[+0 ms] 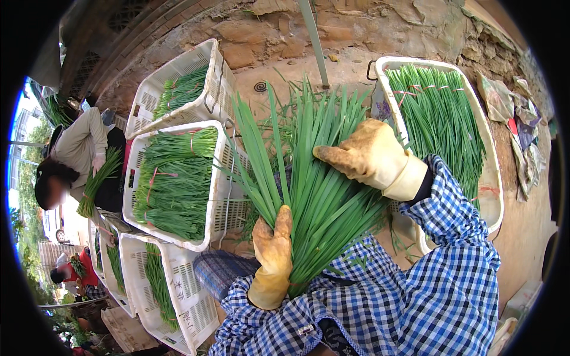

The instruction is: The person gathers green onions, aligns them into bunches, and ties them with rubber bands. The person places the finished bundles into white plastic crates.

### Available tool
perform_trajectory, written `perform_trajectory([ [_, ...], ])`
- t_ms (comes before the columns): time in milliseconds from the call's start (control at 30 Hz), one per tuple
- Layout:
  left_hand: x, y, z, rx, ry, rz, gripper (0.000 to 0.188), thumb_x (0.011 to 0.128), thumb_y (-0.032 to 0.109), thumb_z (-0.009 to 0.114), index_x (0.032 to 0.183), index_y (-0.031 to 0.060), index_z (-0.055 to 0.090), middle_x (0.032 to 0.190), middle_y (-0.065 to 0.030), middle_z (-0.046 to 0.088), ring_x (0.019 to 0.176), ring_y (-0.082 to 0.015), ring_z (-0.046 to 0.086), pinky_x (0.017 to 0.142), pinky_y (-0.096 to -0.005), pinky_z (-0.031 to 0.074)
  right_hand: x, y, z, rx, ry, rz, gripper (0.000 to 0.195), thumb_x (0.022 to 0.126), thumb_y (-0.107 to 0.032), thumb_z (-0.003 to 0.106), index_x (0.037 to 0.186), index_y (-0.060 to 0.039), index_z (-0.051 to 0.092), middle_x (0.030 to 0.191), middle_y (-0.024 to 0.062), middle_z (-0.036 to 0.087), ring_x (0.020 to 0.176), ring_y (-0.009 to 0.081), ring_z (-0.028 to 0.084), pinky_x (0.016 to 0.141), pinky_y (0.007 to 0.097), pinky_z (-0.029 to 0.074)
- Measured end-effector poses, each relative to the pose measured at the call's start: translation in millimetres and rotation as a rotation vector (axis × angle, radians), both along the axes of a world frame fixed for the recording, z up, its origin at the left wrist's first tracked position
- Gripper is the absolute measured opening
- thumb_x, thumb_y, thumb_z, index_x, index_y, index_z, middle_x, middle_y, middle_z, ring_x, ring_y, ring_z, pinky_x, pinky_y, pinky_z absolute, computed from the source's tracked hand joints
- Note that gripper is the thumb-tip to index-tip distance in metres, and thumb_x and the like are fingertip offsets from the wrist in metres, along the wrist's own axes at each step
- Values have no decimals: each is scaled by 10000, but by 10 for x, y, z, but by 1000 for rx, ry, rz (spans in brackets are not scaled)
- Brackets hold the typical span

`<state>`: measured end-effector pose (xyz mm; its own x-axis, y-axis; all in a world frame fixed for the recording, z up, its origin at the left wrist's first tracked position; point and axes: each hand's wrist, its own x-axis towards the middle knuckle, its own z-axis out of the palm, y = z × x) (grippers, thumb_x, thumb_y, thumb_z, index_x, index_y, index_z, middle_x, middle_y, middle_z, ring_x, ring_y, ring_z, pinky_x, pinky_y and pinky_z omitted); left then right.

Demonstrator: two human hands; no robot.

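A large bunch of flat green leaves, probably garlic chives (311, 178), fans out over my lap, its narrow end tied low down near my checked sleeve. My left hand (272, 256), in a stained yellow rubber glove, is at the bunch's left side, with several leaves held at its thumb and finger. Across the upper right of the leaves lies my right hand (372, 155), gloved alike, one finger stretched out over them. Whether it grips any leaves cannot be told, as its palm is hidden.
White plastic crates with tied bunches stand at the left (209, 178), upper left (178, 115), lower left (171, 285) and right (494, 178). A metal pole (315, 44) rises ahead by a stone wall. Loose leaves litter the floor. A co-worker (84, 151) at far left holds a bunch.
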<state>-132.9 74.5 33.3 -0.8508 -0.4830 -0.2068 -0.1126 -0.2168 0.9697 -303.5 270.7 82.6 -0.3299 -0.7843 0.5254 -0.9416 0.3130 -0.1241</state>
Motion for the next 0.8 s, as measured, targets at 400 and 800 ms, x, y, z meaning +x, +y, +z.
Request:
perform_trajectory([
  [400, 20, -8, -69, -32, 47, -25, 277, 952, 94, 652, 1195, -31, 607, 988, -26, 637, 821, -102, 555, 730, -239, 472, -86, 201, 966, 0, -942, 253, 453, 913, -300, 703, 1274, -41, 617, 848, 86, 737, 564, 131, 607, 523, 261, 493],
  [800, 3, 1, 1, 88, -3, -9, 245, 943, 81, 663, 1167, -9, 625, 965, -11, 644, 792, -90, 556, 714, -236, 472, -575, -134, 439, -515, -724, -364, 163, 947, -164, 649, 979, -26, 731, 915, 135, 746, 789, 204, 710, 710, 313, 562],
])
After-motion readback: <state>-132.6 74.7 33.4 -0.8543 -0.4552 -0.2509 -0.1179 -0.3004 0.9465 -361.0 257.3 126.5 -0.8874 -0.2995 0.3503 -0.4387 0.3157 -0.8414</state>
